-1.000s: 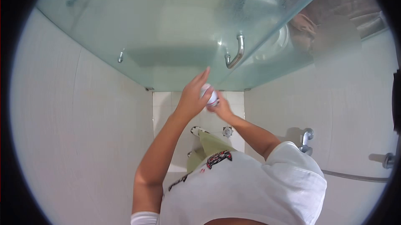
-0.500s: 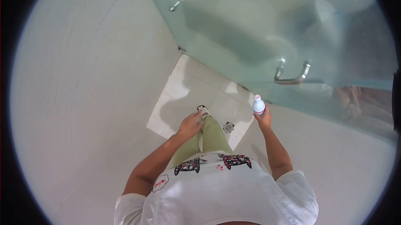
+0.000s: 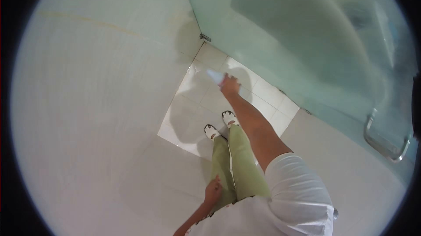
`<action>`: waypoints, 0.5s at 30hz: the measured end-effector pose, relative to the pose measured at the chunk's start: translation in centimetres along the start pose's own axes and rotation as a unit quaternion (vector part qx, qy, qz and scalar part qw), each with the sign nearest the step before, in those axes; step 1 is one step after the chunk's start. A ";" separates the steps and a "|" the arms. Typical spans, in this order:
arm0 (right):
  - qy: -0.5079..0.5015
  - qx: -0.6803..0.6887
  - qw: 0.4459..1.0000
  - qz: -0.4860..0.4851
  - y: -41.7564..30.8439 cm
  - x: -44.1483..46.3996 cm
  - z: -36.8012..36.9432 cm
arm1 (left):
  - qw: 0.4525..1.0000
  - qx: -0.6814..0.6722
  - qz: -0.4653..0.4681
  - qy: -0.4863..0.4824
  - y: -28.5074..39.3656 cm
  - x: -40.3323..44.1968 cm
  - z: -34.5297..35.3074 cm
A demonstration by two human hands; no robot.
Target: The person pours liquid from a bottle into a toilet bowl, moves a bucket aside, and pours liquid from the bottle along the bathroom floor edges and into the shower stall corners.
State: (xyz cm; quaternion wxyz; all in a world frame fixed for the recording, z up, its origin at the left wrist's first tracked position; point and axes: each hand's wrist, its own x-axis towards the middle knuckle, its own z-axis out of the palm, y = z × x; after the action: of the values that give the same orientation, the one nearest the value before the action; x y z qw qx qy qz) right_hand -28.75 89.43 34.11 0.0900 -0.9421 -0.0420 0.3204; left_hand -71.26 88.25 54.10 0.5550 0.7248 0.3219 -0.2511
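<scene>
My right hand [image 3: 230,85] is shut on a white bottle [image 3: 215,77], which is blurred by motion. The arm reaches forward and to the left, and the bottle tilts toward the left wall above the tiled floor. Low against the green trousers [image 3: 239,161], my left hand [image 3: 213,188] hangs near the thigh. It is loosely bent with a finger sticking out, and no object shows in it.
A frosted glass door [image 3: 280,38] with a metal handle [image 3: 386,148] stands on the right. A metal hinge [image 3: 205,37] joins it near the pale left wall [image 3: 96,104]. White-and-black shoes [image 3: 211,130] stand on the white tiled floor [image 3: 188,109].
My right hand has swung forward and left with the bottle, from beside the door to over the tiles. My left hand has dropped back toward the thigh. The view has shifted.
</scene>
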 end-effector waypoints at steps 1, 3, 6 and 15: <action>-0.008 0.010 1.000 -0.008 -3.3 1.7 -0.6 | 1.000 -0.003 -0.003 0.001 -0.1 0.2 0.3; -0.004 -0.011 1.000 -0.014 -8.2 4.4 0.1 | 0.999 -0.012 -0.051 0.007 0.1 -0.5 0.4; 0.027 -0.036 0.999 -0.017 -9.7 7.4 2.3 | 0.997 -0.003 -0.069 0.019 -0.8 -0.9 1.0; 0.069 0.068 0.989 -0.110 -0.5 9.5 8.3 | 0.994 -0.023 -0.089 0.054 -1.4 -0.6 1.5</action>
State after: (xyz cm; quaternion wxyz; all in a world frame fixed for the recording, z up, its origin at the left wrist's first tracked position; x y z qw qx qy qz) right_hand -26.30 92.42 22.08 0.1911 -0.9433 -0.1173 0.2448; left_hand -72.71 86.97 53.32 0.5287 0.6925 0.4210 -0.2523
